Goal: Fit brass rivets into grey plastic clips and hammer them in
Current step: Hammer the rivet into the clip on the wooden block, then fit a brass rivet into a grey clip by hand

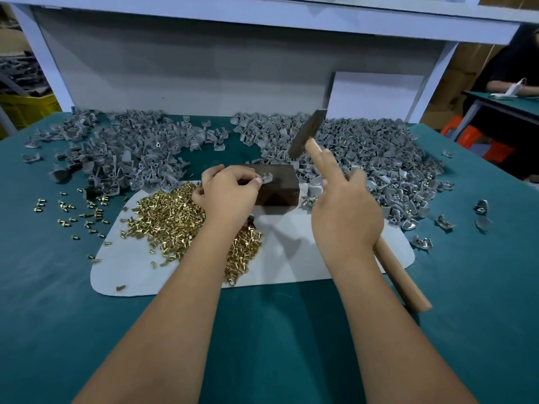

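Pinching a grey plastic clip (pixel 267 178) on top of the dark block (pixel 277 188), the left hand (pixel 229 193) keeps its grip on the clip with thumb and fingertips. Right hand (pixel 345 212) grasps the wooden handle of the hammer (pixel 309 132), grip clenched round it with the index finger stretched along the handle; the hammer head hangs raised above and just behind the block, tilted. Brass rivets (pixel 163 217) lie heaped left of the block on a white sheet (pixel 291 252), partly under the left wrist, with loose ones scattered farther left on the green desk (pixel 262 345). Piles of grey clips (pixel 364 147) spread behind the block and to both sides of it.
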